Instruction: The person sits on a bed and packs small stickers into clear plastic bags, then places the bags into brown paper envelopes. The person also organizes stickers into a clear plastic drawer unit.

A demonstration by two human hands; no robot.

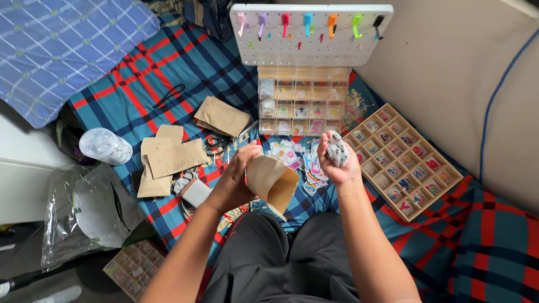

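Observation:
My left hand [238, 178] grips a small brown paper bag [273, 180] with its mouth open toward the lower right. My right hand [336, 163] is raised beside it, holding a small clear packet of little charms [337, 148] between thumb and fingers. Under both hands, several colourful stickers [300, 160] lie loose on the blue and red plaid blanket [168, 78]. My legs in dark trousers fill the bottom centre.
A wooden compartment tray [402, 159] of small items sits right. A clear compartment box [300, 101] and a white pegboard [311, 35] with coloured hooks stand ahead. Brown paper bags [171, 157], scissors [215, 145] and a clear plastic jar [105, 146] lie left.

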